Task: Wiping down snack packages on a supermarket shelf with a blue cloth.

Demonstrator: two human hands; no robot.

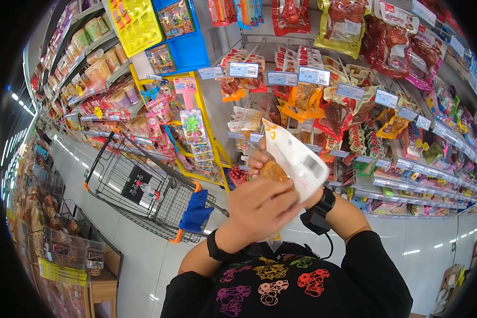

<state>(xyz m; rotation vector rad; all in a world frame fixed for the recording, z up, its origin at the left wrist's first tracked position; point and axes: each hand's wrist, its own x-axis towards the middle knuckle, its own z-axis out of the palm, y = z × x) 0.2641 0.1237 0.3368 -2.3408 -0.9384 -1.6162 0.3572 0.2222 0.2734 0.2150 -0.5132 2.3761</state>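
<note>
A white-backed plastic food package with orange marks at its narrow top corner is held up before my chest. Through its clear part shows a brown food item. My right hand is shut on the package from behind, its fingertips showing at the left edge. In front of the lower part of the package lies my left hand, with slightly bent fingers against it; whether it grips the package cannot be told. Both wrists wear black bands, the right one with a black device.
At left stands a wire shopping cart holding a plastic bottle. Ahead, hooks and shelves carry packaged meats below price tags. A yellow-framed display rack adjoins them. A wooden display stand is at lower left.
</note>
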